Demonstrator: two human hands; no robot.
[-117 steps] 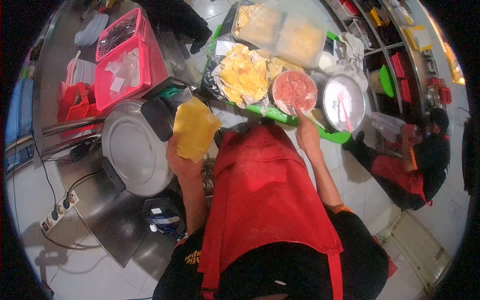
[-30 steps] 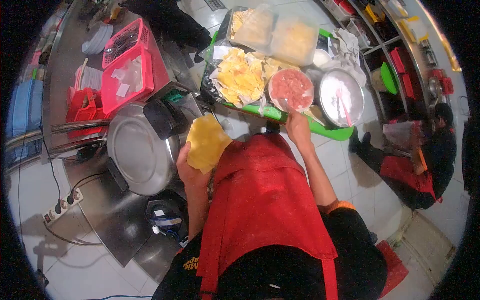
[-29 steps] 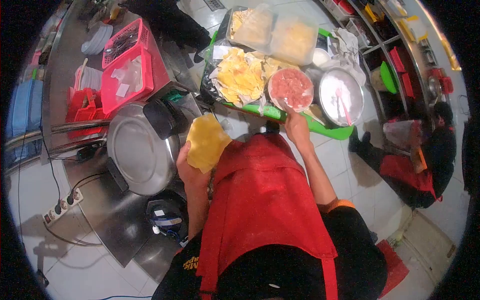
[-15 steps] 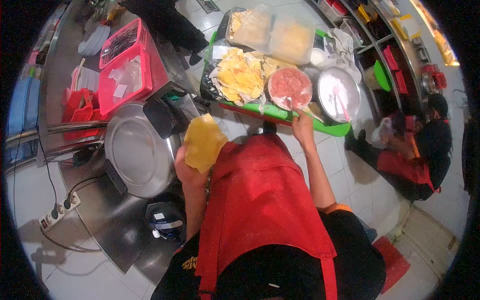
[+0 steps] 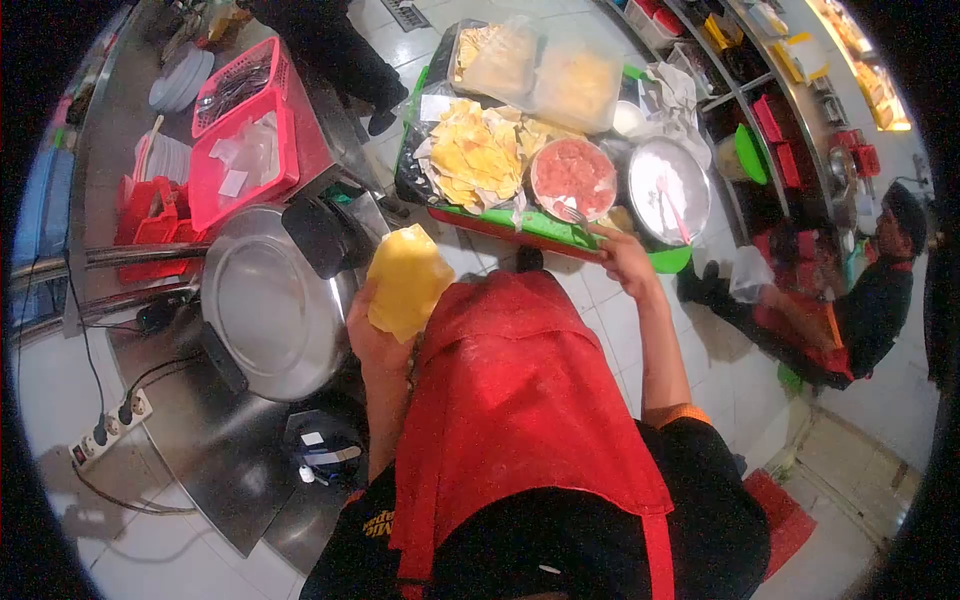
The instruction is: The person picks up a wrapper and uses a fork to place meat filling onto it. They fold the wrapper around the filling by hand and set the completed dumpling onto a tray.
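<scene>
My left hand (image 5: 372, 335) is closed around the edge of a yellow dough wrapper (image 5: 410, 282), held up beside the red apron (image 5: 520, 370). My right hand (image 5: 625, 262) grips a fork (image 5: 575, 214) whose tines are at the near rim of a bowl of pink minced meat (image 5: 572, 175). To the left of that bowl lies a loose pile of yellow dough wrappers (image 5: 468, 150). On the right stands a metal bowl of white powder (image 5: 655, 185) with a pink-handled utensil (image 5: 673, 210) in it.
Two plastic containers (image 5: 575, 85) sit at the back of the green tray (image 5: 670, 262). A large metal lidded pot (image 5: 270, 300) stands left, near a power strip (image 5: 110, 430). Another person (image 5: 850, 310) sits at right; a dark trouser leg (image 5: 335, 50) shows behind.
My right hand has drawn slightly back and right from the meat bowl, and the fork's tines now show. My left hand still holds the wrapper. The person at right has shifted posture.
</scene>
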